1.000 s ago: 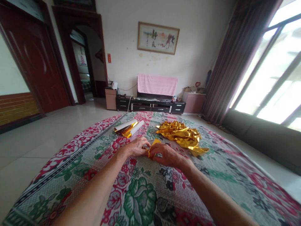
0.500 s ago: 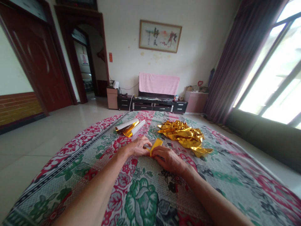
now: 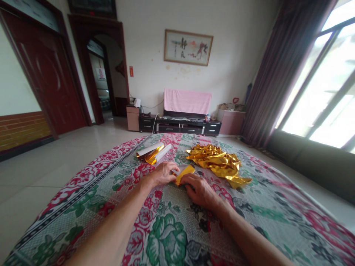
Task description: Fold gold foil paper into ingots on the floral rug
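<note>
Both of my hands rest on a flowered cloth (image 3: 166, 236) and work one small piece of gold foil paper (image 3: 185, 172). My left hand (image 3: 164, 173) lies at its left end with the fingers curled down onto the paper. My right hand (image 3: 199, 189) presses on its near right part, fingers bent over it. The far corner of the gold piece sticks out between the hands. A heap of folded gold foil pieces (image 3: 219, 162) lies just beyond my right hand.
A roll of gold and white foil sheets (image 3: 153, 152) lies on the cloth beyond my left hand. Past the cloth are tiled floor, a dark low cabinet (image 3: 183, 125) with a pink cloth over it, a dark red door at left, and a window with curtains at right.
The gold piece now lies flatter between my hands, and my right hand has shifted slightly toward me along it. The view has tilted a little.
</note>
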Motion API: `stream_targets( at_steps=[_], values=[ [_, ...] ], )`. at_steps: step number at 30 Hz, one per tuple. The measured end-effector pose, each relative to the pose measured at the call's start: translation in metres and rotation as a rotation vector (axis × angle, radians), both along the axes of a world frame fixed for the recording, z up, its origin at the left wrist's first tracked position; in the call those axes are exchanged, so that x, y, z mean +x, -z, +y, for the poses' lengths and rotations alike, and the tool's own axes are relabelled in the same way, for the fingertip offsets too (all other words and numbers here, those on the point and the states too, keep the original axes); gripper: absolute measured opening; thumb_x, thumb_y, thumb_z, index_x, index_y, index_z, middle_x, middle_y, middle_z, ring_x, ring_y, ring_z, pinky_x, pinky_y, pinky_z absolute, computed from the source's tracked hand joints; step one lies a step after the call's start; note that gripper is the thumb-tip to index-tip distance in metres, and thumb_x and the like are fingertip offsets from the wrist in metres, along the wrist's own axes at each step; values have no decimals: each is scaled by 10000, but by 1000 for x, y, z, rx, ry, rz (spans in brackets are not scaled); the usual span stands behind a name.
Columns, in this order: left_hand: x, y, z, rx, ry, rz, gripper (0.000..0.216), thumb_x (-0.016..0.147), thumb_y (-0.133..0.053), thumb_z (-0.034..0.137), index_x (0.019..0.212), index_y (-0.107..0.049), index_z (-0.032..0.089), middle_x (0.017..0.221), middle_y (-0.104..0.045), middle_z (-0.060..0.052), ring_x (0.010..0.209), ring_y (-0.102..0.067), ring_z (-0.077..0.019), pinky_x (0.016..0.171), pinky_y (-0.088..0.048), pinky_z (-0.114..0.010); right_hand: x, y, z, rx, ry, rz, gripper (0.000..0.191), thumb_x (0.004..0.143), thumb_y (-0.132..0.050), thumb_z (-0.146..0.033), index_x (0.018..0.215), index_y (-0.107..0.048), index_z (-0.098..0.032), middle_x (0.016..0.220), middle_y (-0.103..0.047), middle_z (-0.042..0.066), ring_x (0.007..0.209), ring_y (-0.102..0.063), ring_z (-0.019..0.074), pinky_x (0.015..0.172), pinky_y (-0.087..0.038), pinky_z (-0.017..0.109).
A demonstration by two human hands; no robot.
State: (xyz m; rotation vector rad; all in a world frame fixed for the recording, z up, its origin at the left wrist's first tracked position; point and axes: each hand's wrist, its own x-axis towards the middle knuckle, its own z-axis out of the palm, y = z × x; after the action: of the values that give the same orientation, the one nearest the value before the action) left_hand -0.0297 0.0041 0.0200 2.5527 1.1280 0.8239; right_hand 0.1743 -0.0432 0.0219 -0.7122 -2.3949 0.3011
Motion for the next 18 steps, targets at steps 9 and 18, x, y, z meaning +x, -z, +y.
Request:
stream_targets(
  at_steps=[9, 18],
  values=[
    [4, -5, -4, -8, -21, 134, 153, 695, -553, 156, 757, -687, 196, 795, -620, -18, 799, -562, -147, 764, -425, -238, -2, 3, 1, 26, -2, -36, 387, 760, -412, -22, 1021, -619, -220, 1013, -603, 47, 941, -550, 144, 893, -430, 299],
    [-2, -7, -7, -151, 0, 141, 166, 693, -574, 251, 817, -674, 202, 862, -577, -22, 798, -543, -140, 744, -423, -232, -2, -1, 4, 88, -32, -121, 371, 741, -442, -35, 999, -645, -208, 995, -599, 59, 913, -552, 150, 863, -444, 305]
  ],
)
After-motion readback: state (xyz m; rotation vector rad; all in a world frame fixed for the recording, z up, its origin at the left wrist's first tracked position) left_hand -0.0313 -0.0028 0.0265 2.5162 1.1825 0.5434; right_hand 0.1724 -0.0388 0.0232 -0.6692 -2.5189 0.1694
